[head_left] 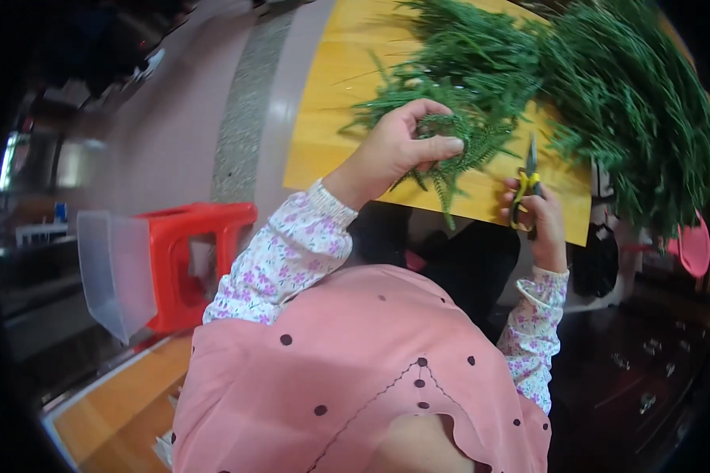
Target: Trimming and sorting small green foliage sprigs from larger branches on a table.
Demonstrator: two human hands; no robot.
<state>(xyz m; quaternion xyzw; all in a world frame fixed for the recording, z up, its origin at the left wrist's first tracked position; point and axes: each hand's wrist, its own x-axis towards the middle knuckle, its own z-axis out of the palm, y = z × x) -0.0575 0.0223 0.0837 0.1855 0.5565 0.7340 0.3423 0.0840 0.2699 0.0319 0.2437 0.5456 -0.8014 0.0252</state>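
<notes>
My left hand is closed round a green feathery sprig, pinched between thumb and fingers above the yellow table. The sprig's tips hang down past the table's near edge. In my right hand are scissors with black and yellow handles, their pointed blades aimed away from me. A gap separates the blades from the sprig. Just beyond my left hand lies a loose pile of green sprigs, and to the right a larger heap of the same greenery overhangs the table's side.
A red plastic stool stands at the left, with a clear plastic bin against it. At the far right a pink round item shows below the greenery. A dark bag hangs or rests near the table's right corner.
</notes>
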